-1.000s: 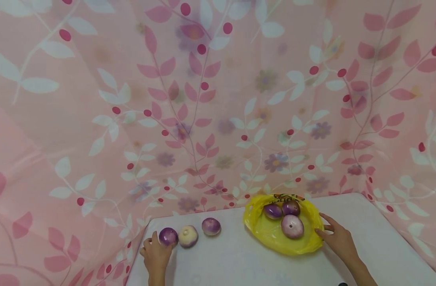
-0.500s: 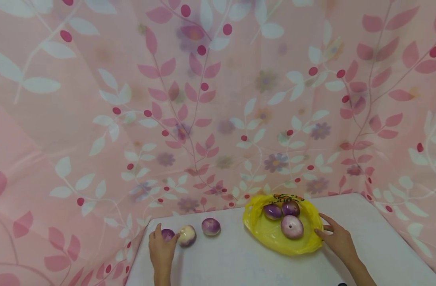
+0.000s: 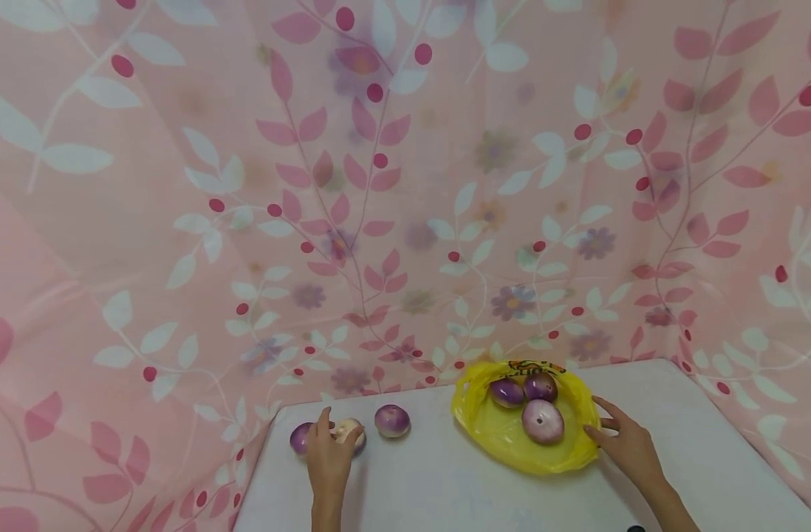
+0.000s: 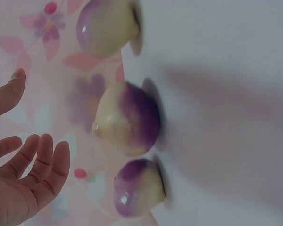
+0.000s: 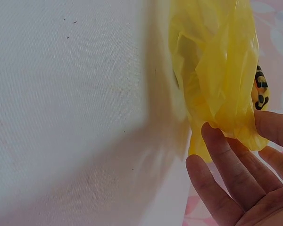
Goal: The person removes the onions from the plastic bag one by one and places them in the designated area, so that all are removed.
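Observation:
In the head view my left hand (image 3: 329, 454) reaches over a purple-and-cream turnip (image 3: 355, 437), partly covering it, with thumb and fingers spread. A purple turnip (image 3: 300, 439) lies just left of it and a third turnip (image 3: 393, 421) to the right. The left wrist view shows my left hand (image 4: 33, 174) apart from the middle turnip (image 4: 127, 118), its pale nub facing the fingers. On the right, my right hand (image 3: 628, 447) holds the rim of a yellow plastic bag (image 3: 505, 452), thumb on one side, fingers on the other. Three turnips sit inside this opened bag, including a pale one (image 3: 543, 422).
A white-covered table (image 3: 439, 491) carries everything. Behind it hangs a pink curtain (image 3: 405, 222) printed with leaves and flowers. A small dark object (image 3: 636, 528) shows at the bottom edge, left of the right forearm.
My left hand has moved right, from the purple turnip to over the cream-topped one. The right hand and the yellow bag have stayed nearly still.

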`<state>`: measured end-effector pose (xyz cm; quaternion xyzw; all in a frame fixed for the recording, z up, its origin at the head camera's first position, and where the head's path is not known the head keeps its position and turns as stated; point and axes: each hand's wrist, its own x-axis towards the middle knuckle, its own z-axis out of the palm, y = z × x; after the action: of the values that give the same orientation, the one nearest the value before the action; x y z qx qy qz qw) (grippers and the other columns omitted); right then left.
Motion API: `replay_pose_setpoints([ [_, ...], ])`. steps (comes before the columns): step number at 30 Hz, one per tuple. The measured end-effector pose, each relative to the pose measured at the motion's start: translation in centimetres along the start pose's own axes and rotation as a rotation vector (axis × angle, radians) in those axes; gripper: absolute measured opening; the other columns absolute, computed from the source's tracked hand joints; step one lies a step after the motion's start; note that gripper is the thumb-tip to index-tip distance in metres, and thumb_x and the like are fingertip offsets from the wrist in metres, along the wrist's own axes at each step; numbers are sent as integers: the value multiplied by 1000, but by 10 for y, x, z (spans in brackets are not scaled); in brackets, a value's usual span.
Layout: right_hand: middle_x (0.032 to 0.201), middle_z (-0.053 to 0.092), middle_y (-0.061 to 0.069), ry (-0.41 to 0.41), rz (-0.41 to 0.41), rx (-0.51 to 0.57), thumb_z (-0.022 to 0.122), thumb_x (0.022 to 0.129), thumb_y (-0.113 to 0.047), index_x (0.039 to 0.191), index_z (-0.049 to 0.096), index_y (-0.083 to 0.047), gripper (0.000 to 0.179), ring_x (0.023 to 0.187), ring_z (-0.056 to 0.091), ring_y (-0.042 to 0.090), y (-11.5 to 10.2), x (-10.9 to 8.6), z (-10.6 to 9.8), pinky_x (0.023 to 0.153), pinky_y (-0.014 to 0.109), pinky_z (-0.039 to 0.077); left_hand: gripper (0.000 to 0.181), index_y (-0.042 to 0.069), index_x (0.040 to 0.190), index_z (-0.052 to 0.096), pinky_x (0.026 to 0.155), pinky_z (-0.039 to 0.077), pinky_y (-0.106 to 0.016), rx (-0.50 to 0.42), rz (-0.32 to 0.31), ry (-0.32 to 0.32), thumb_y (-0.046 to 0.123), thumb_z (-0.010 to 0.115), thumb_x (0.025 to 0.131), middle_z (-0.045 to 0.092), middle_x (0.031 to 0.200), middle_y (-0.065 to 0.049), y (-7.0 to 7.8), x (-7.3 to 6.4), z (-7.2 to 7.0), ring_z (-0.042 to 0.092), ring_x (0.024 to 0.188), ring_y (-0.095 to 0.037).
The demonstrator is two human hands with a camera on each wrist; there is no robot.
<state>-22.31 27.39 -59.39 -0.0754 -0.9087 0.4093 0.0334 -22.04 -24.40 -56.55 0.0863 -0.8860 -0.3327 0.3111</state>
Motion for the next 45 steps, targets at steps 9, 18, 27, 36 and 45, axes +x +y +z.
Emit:
replay_pose_setpoints([
  [9,115,63,32,15,-20,3,73,90,-28,146,40,-2,70,105,59,50,0,0,0,72,46,57,75,1,132,56,63,50,-35,3,104,-64,19,91,68,58,90,-8,18,-8,31,55,74,-18],
  [18,116,62,33,21,-27,2,73,90,-30,146,40,-2,71,104,60,50,1,0,1,72,46,57,77,0,130,57,62,51,-33,-90,167,-85,25,92,66,61,88,-11,46,-19,54,55,71,-16],
  [27,119,60,34,11,-9,9,73,90,-31,146,40,-1,71,106,58,51,1,0,2,71,44,57,74,5,128,60,60,47,-28,-122,235,-183,33,92,66,55,82,-3,74,-40,82,49,68,-10],
  [36,116,63,32,10,-25,23,72,90,-31,146,41,-1,70,108,58,51,1,-1,2,71,45,57,74,10,130,60,60,46,-23,-126,227,-258,30,93,66,55,84,-1,105,-52,100,45,69,-7],
  [45,116,63,32,7,-20,27,72,90,-33,146,41,-1,72,108,58,50,2,-2,2,72,45,57,74,8,130,60,60,43,-22,-150,235,-349,35,91,68,54,86,0,133,-58,113,44,70,-8],
])
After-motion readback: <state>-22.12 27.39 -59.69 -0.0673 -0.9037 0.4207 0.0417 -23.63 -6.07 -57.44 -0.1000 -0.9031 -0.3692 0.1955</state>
